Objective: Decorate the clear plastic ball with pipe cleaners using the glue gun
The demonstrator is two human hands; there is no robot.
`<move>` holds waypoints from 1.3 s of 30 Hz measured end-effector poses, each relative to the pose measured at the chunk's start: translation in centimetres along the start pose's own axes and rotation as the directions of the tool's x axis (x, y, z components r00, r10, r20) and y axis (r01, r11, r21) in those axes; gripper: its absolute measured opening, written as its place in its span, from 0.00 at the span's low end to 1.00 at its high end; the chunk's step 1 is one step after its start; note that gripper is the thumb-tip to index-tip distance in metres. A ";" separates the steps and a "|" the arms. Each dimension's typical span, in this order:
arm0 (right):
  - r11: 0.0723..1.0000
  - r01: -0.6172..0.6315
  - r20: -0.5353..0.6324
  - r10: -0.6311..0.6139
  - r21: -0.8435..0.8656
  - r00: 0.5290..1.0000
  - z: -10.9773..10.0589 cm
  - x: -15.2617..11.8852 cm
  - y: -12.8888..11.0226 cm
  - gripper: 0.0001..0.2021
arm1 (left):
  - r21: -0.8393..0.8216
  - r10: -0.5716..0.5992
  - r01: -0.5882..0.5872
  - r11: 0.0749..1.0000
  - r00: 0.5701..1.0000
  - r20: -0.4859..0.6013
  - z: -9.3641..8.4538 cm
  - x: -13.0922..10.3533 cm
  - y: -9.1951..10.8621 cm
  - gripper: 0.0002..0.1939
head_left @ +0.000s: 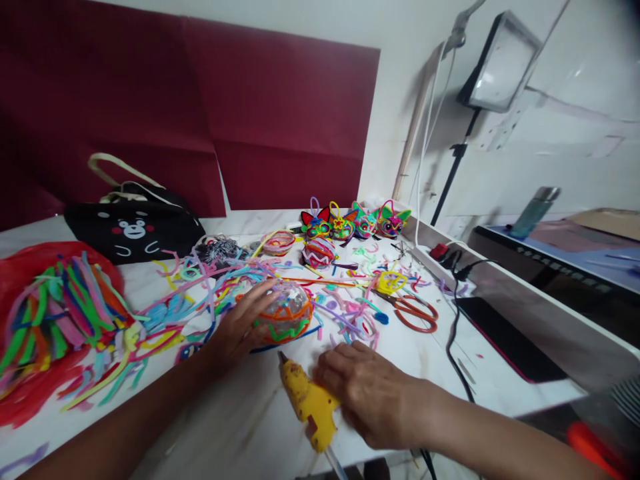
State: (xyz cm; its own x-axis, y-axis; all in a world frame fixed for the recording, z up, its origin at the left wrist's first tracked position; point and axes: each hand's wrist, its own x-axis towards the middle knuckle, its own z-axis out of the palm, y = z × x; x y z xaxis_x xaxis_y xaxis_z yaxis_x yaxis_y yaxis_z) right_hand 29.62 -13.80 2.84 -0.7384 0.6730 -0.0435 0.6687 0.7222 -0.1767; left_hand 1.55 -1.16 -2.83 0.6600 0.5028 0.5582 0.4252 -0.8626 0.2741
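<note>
We note the left hand [239,328] spread open over the wrapped ball [285,312]; the right hand [367,393] grasps the glue gun [309,403], nozzle pointing ballward, just beside.

Only 1 view is given, from a camera worn on the person's head. It looks forward and down across the white worktop [240,427], close above both forearms, and faces the dark red backdrop [280,113] on the far wall, with a neighbouring desk at right.
</note>
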 end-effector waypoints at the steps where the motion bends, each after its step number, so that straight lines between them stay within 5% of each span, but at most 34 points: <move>1: 0.999 -0.003 0.007 0.003 -0.039 1.000 0.2 0.2 -0.2 0.28 | 0.003 -0.005 0.005 1.000 1.000 -0.004 0.0 0.0 0.0 0.26; 7: 0.994 -0.004 -0.020 0.001 -0.113 1.000 1.3 0.9 -0.6 0.20 | 0.012 -0.005 0.005 1.000 1.000 -0.009 -0.1 0.1 0.4 0.26; 14: 0.991 0.027 -0.207 0.001 0.132 0.978 1.2 -1.6 0.1 0.16 | -0.021 -0.003 0.002 1.000 1.000 -0.025 0.3 -0.1 0.1 0.25; 23: 0.993 0.106 -0.511 -0.070 0.042 0.857 0.6 -0.4 2.1 0.13 | -0.009 0.047 -0.048 0.999 0.997 -0.066 0.8 0.2 -0.1 0.25; 39: 0.983 0.180 -0.515 -0.146 0.017 0.844 -0.4 1.3 3.5 0.11 | -0.064 0.036 -0.037 0.997 0.999 -0.020 0.2 0.7 0.9 0.26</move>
State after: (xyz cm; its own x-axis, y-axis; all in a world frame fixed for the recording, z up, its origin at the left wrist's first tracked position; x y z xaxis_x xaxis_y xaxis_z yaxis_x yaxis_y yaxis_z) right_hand 31.07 -10.36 2.51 -0.6760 0.5452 0.4958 0.5230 0.8289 -0.1985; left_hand 2.52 -1.59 -2.38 0.6623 0.4706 0.5831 0.3600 -0.8823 0.3031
